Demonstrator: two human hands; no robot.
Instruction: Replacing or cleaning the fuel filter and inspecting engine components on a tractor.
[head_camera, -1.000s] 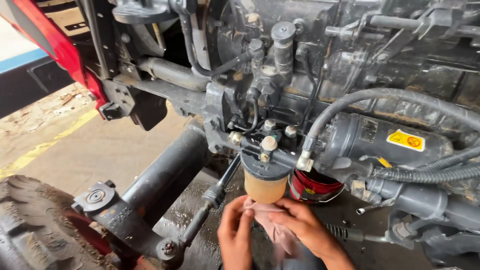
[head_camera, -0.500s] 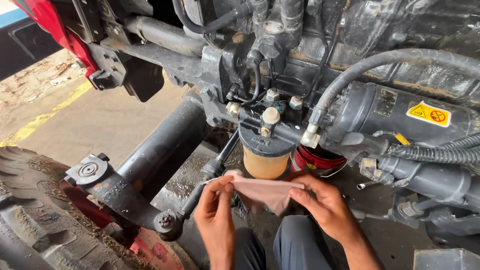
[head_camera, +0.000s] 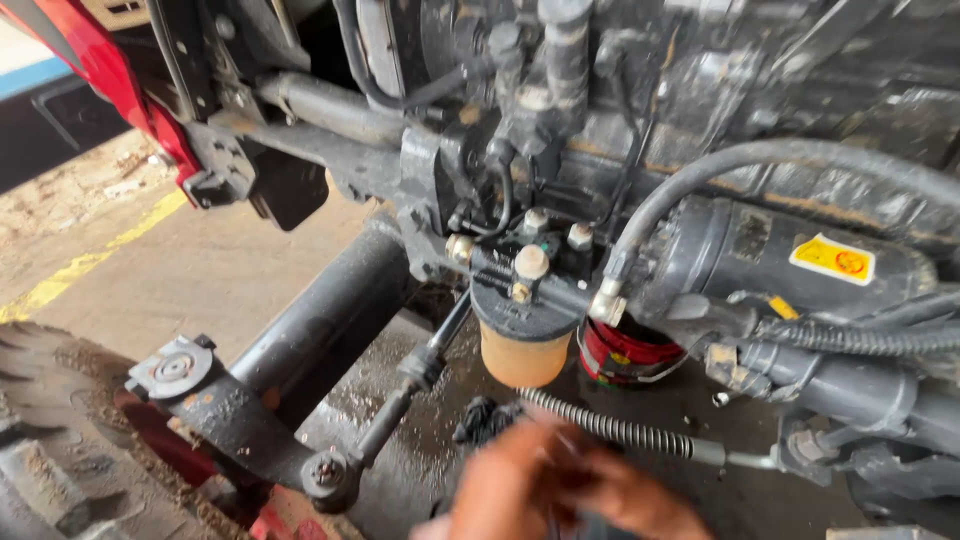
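Left hand: the left hand (head_camera: 500, 490) is seen low in the frame, blurred; whether it is wide, narrow or closed on something cannot be told.
Right hand: the right hand (head_camera: 635, 500) lies against the left one, equally blurred; its grip cannot be told either, and no cloth can be made out between the 2.
Nearest thing: the translucent amber filter bowl (head_camera: 523, 355) hangs under its black filter head (head_camera: 530, 295), just above both hands and apart from them.
Around it: a red canister (head_camera: 625, 352) sits just to the right of the bowl, a coiled spring cable (head_camera: 610, 428) runs between bowl and hands, and a grey hose (head_camera: 760, 160) arches over the grey starter motor (head_camera: 770, 255).
Ground: the floor (head_camera: 400, 420) below the bowl looks wet, beside the steering rod (head_camera: 405, 400) and the front axle arm (head_camera: 300, 330).
Doing it well: judged from this view, the bowl would best be gripped by both hands around its lower wall, clear of the spring cable.
Risk: an oily bowl is likely slippery, so a dry, firm hold would be advised.
Care: the small fittings (head_camera: 531, 262) on top of the head should be left undisturbed.
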